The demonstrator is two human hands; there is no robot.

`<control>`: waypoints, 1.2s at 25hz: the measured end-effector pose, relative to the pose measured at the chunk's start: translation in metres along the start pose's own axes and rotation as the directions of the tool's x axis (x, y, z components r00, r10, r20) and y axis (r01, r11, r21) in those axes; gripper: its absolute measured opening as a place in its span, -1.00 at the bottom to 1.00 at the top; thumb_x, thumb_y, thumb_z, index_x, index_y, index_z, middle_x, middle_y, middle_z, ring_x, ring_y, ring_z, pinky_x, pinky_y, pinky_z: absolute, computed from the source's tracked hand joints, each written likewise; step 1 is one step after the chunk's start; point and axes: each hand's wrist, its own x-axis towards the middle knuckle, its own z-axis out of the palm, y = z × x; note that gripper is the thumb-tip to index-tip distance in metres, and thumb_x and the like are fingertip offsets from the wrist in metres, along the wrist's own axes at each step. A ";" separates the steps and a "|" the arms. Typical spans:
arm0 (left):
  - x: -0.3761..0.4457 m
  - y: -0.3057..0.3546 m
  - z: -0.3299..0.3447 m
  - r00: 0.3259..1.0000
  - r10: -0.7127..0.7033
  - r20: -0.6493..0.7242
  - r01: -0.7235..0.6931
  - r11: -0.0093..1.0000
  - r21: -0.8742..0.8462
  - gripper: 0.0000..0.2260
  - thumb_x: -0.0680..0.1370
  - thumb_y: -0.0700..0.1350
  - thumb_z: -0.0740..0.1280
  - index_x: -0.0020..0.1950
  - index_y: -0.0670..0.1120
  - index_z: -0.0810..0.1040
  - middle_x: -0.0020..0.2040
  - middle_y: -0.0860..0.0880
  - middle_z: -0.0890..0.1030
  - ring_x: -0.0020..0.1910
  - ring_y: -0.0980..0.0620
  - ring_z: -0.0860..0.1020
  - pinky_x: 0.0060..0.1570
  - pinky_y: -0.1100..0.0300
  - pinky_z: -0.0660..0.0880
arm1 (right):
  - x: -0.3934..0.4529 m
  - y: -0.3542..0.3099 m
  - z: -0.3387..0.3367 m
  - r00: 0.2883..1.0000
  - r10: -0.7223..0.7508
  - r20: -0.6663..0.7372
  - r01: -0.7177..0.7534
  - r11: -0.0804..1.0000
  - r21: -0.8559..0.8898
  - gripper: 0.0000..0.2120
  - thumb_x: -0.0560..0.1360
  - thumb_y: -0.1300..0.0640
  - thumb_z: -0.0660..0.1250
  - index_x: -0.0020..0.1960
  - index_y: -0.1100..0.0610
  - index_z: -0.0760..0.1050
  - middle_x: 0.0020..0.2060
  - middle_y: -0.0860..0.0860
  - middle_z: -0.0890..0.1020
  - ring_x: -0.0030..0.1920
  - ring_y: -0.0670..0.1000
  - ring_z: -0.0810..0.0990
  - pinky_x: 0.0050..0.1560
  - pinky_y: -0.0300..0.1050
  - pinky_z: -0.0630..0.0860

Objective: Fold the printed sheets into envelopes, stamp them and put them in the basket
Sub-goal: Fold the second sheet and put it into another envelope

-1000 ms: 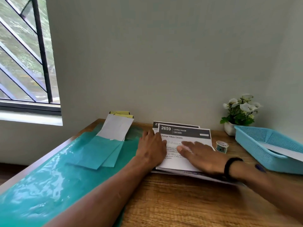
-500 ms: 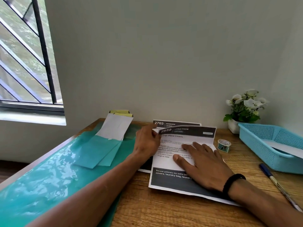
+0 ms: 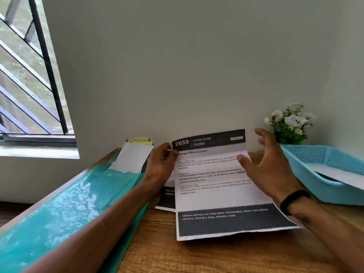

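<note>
A printed sheet (image 3: 216,196) headed "2659 LIVING ROOM" is lifted at its far end, its near edge still down on the wooden desk. My left hand (image 3: 160,164) pinches the sheet's top left corner. My right hand (image 3: 266,164) hovers over the sheet's right side with fingers spread, holding nothing. Another printed sheet (image 3: 167,198) lies underneath, mostly covered. The light blue mesh basket (image 3: 323,162) stands at the right with a white paper (image 3: 338,177) inside. White and teal envelopes (image 3: 132,160) lie at the left on a teal plastic folder (image 3: 65,211).
A small pot of white flowers (image 3: 289,125) stands by the wall behind the basket. Yellow paper (image 3: 141,140) peeks out behind the envelopes. A barred window (image 3: 29,75) is at the left. The wooden desk (image 3: 187,257) runs to the wall.
My left hand has picked up the top sheet's far corner and raised it off the stack. My right hand has come off the sheet and now hovers beside it.
</note>
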 end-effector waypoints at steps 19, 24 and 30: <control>-0.001 -0.006 -0.028 0.889 -0.273 0.369 0.380 0.888 -0.260 -0.68 0.60 -0.27 0.39 0.36 -0.11 0.57 0.22 -0.20 0.70 0.17 -0.28 0.69 0.27 -0.29 0.56 | -0.001 0.004 0.007 0.900 0.411 0.145 -0.413 0.700 0.583 -0.84 0.52 0.38 0.46 -0.04 0.13 0.64 -0.02 0.19 0.73 0.05 0.26 0.72 0.17 0.23 0.65; -0.008 -0.012 -0.024 0.927 -0.194 0.322 0.275 0.934 -0.229 -0.82 0.63 -0.31 0.34 0.00 -0.09 0.70 0.14 -0.19 0.73 0.05 -0.29 0.72 0.08 -0.16 0.65 | -0.002 0.007 0.008 0.856 0.426 0.291 -0.507 0.583 0.635 -0.75 0.57 0.31 0.19 -0.09 0.22 0.64 -0.04 0.20 0.72 -0.06 0.19 0.65 0.08 0.13 0.58; -0.010 -0.012 -0.027 0.930 -0.150 0.337 0.241 0.939 -0.247 -0.78 0.61 -0.33 0.35 -0.07 -0.09 0.74 0.08 -0.21 0.74 -0.06 -0.24 0.72 -0.05 -0.05 0.69 | 0.000 0.013 0.010 0.841 0.288 0.459 -0.524 0.649 0.552 -0.56 0.46 0.00 0.52 0.29 0.12 0.60 0.11 0.13 0.76 0.13 0.21 0.73 0.21 0.17 0.63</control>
